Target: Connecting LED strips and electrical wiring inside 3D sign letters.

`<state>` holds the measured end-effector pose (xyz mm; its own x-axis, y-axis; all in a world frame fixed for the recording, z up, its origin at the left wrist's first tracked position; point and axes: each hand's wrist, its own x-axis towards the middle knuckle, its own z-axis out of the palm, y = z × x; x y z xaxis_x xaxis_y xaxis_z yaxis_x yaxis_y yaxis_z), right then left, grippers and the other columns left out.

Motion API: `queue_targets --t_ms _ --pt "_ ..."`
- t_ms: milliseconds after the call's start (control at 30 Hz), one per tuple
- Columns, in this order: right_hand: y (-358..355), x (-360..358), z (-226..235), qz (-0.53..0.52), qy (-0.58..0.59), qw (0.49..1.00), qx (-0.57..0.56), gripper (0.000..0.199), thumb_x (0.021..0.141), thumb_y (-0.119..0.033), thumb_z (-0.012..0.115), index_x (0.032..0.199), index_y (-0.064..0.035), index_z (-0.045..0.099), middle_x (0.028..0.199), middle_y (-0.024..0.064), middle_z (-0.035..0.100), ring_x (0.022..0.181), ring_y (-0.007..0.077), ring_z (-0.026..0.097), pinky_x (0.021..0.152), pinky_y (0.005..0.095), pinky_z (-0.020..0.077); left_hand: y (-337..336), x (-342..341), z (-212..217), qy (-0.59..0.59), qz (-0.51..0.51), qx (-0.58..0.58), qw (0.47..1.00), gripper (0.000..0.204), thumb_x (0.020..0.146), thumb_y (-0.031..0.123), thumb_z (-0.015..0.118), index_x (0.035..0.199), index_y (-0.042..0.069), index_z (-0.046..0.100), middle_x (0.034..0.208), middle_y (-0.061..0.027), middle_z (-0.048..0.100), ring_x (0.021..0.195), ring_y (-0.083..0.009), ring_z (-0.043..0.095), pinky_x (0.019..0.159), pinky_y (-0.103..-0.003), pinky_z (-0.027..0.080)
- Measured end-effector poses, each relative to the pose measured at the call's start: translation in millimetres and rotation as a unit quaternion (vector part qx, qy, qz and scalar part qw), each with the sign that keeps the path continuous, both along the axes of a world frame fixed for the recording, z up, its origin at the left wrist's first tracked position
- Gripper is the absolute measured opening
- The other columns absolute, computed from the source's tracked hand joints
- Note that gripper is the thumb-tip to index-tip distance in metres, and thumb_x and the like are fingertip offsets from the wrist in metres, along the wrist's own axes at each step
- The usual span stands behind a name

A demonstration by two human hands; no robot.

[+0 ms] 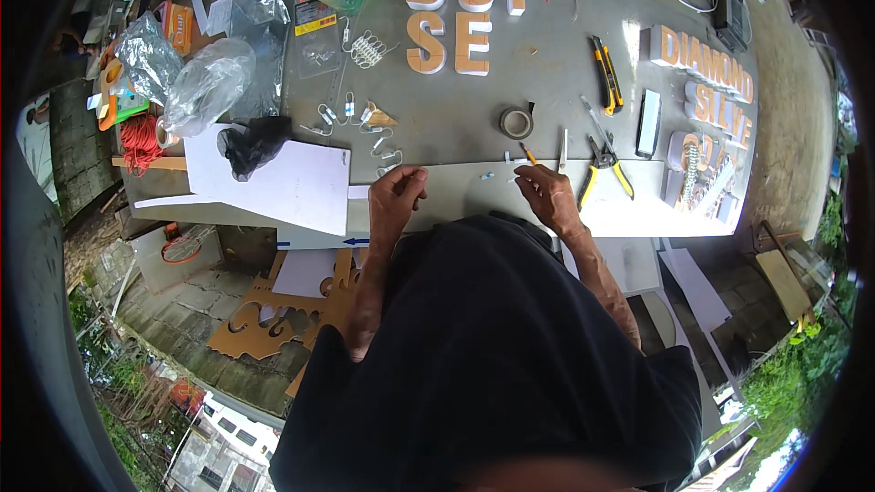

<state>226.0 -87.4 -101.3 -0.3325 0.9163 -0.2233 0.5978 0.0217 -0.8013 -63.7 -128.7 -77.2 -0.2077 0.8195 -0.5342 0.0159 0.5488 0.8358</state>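
My left hand point(398, 198) is over the near edge of the table, its fingers curled in against the thumb; whatever they grip, if anything, is hidden. My right hand point(550, 198) has its thumb and fingertips pinched together beside a tiny whitish piece, too small to name. Between the hands lies a small blue-and-white piece point(487, 176). An orange-tipped tool point(529, 154) points toward the right fingers. Yellow-and-black wire strippers point(603, 164) rest just right of that hand. Beyond the left hand lies a string of small white modules joined by wire point(378, 132).
A roll of dark tape point(517, 122), a yellow-black utility knife point(605, 77) and block letters point(472, 44) lie farther back. White sheet point(301, 180), black plastic bag point(252, 148) and clear bags point(211, 84) cover the left. More letters point(702, 62) stand at right.
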Motion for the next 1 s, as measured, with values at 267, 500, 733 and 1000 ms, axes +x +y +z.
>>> queue_targets --t_ms 267,500,733,1000 --pt "26 -60 -21 -0.164 -0.004 0.979 0.125 0.037 0.087 -0.014 0.073 0.119 -0.0013 0.060 0.102 0.0158 0.068 0.080 0.0272 0.069 0.071 0.0375 0.0567 37 -32 -42 0.086 -0.095 0.151 0.980 0.019 0.092 0.012 0.072 0.106 -0.001 0.071 0.083 -0.0060 0.072 0.067 -0.0099 0.066 0.062 -0.025 0.054" --pt "123 -131 -48 -0.204 -0.107 0.954 0.190 0.084 0.078 -0.026 0.081 0.143 -0.0005 0.033 0.124 0.0258 0.055 0.115 0.0410 0.054 0.097 0.0490 0.0476 66 -28 -40 -0.009 -0.133 0.150 0.980 0.024 0.094 0.011 0.069 0.114 -0.002 0.068 0.092 -0.0055 0.071 0.075 -0.0118 0.069 0.064 -0.024 0.055" --pt "143 -143 -48 -0.193 -0.150 0.963 0.110 0.086 0.077 -0.030 0.080 0.144 -0.0021 0.034 0.118 0.0209 0.063 0.113 0.0401 0.057 0.098 0.0496 0.0482 52 -21 -62 -0.005 -0.122 0.111 0.986 0.024 0.095 0.011 0.069 0.115 -0.003 0.067 0.095 -0.0068 0.072 0.079 -0.0133 0.070 0.069 -0.025 0.057" --pt "122 -102 -53 -0.211 -0.035 0.947 0.240 0.073 0.082 -0.019 0.074 0.142 -0.0035 0.035 0.102 0.0176 0.070 0.102 0.0379 0.060 0.090 0.0480 0.0489 89 10 -93 0.062 -0.119 0.193 0.972 0.024 0.088 0.008 0.074 0.110 -0.002 0.069 0.087 -0.0094 0.072 0.073 -0.0124 0.069 0.064 -0.024 0.054"
